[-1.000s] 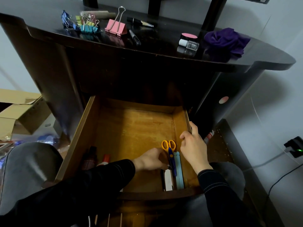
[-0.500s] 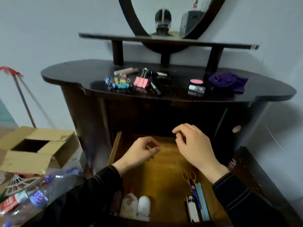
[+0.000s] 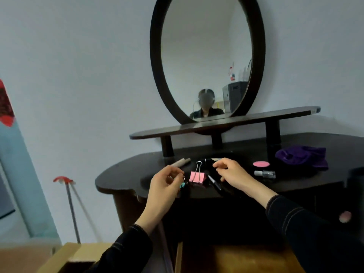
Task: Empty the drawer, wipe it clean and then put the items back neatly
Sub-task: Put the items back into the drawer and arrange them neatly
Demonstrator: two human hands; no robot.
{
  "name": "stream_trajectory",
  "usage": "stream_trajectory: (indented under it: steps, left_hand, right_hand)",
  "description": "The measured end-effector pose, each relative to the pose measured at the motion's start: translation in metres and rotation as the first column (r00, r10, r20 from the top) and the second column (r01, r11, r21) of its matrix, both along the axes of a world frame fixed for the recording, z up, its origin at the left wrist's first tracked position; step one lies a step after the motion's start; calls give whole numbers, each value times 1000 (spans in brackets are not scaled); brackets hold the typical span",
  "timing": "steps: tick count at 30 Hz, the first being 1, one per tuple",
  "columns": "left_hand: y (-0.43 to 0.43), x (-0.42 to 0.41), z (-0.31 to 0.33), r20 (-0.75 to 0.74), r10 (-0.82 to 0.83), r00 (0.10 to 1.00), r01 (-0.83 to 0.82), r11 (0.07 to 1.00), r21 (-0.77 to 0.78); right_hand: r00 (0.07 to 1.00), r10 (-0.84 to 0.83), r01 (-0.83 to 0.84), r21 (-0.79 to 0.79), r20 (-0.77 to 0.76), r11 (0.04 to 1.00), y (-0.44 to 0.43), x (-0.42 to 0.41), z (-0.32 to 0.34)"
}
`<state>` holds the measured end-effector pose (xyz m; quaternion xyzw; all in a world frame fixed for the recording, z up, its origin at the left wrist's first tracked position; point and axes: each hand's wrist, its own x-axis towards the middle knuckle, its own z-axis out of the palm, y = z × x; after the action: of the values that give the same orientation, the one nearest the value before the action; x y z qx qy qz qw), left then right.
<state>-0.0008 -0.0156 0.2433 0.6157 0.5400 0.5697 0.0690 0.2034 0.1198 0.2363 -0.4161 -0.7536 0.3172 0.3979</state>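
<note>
Flanking the pink metal binder clip, newly risen from the wooden drawer: your right hand loosely curled, empty; your left hand curled, grip unclear.

You will find no text, brand or number that can be read anywhere in this view. At the left edge of the frame, the red hanging carries dark marks, but they are too blurred to make out. In the right part of the mirror, a small reflected bottle shows a red and blue label, too small for you to read.
</note>
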Motion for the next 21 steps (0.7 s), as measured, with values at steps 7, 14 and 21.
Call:
stream_trajectory:
  steps: [7, 14, 21]
  left_hand:
    - [113, -35, 41, -549, 251, 797, -369, 923, -113]
    - [209, -56, 28, -725, 35, 687, -515, 728, -453]
    - [237, -55, 26, -761, 31, 648, -521, 746, -414]
  right_hand:
    - [1000, -14, 12, -86, -20, 996, 35, -7, 0]
    - [994, -22, 9, -121, -104, 993, 32, -8, -4]
    - [986, -24, -3, -158, -168, 987, 26, -7, -3]
